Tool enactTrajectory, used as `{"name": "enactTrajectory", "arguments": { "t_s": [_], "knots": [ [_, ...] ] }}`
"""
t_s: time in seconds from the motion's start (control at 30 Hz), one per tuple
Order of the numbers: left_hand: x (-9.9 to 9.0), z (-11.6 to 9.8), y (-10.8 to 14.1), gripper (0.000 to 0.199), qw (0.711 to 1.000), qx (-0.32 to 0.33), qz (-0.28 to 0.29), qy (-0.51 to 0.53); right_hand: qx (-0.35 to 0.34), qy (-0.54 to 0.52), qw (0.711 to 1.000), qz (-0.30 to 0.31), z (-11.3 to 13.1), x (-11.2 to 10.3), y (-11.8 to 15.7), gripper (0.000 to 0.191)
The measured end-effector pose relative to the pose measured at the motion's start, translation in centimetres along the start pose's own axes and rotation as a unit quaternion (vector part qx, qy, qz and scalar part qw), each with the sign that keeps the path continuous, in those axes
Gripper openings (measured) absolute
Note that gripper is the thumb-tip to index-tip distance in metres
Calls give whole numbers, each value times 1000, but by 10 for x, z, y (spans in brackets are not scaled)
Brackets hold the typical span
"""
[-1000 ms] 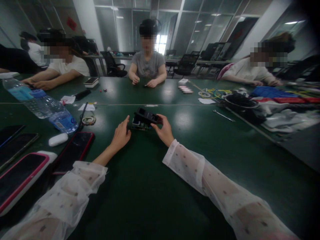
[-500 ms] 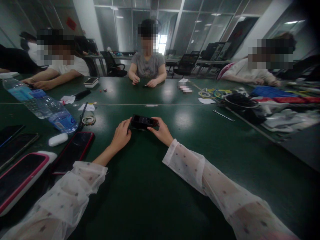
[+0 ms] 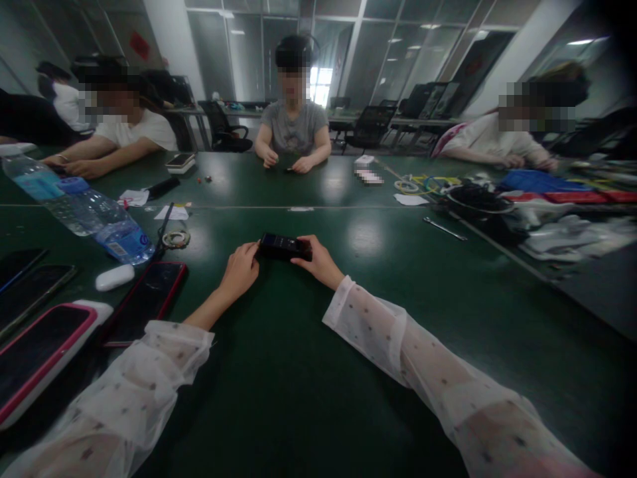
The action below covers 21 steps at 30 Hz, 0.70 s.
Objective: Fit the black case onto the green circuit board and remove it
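Observation:
A small black box-like device [image 3: 279, 246] is at the middle of the dark green table [image 3: 298, 345]. My right hand [image 3: 318, 259] grips its right end between thumb and fingers. At the left end, my left hand [image 3: 242, 269] touches the device with its fingertips; its fingers are bent and close together, and what lies under them is hidden. The device's top face shows faint light marks, too small to read.
Phones [image 3: 149, 302], a white case [image 3: 115, 277] and water bottles [image 3: 117, 229] lie at the left. A wrench [image 3: 444, 229], cables [image 3: 411, 185] and plastic bags [image 3: 572, 236] are at the right. Three people sit across the table.
The device has tipped slightly, so that more of its top face shows. My right fingers have shifted a little left over its right end. My left hand has hardly moved.

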State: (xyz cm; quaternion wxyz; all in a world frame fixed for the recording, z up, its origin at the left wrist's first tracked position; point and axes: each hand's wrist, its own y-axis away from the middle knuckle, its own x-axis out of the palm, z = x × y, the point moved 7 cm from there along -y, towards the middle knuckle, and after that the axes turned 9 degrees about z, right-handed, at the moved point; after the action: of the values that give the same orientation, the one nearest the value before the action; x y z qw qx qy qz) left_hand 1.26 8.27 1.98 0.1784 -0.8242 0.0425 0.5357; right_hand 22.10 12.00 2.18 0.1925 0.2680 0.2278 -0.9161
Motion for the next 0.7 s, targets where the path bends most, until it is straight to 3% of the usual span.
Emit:
{"name": "enactTrajectory", "arguments": {
  "t_s": [0.7],
  "knots": [
    [-1,-7,2,56,1000,3,9,-4,8,-100,995,-23,-6,-6,0,51]
  ]
}}
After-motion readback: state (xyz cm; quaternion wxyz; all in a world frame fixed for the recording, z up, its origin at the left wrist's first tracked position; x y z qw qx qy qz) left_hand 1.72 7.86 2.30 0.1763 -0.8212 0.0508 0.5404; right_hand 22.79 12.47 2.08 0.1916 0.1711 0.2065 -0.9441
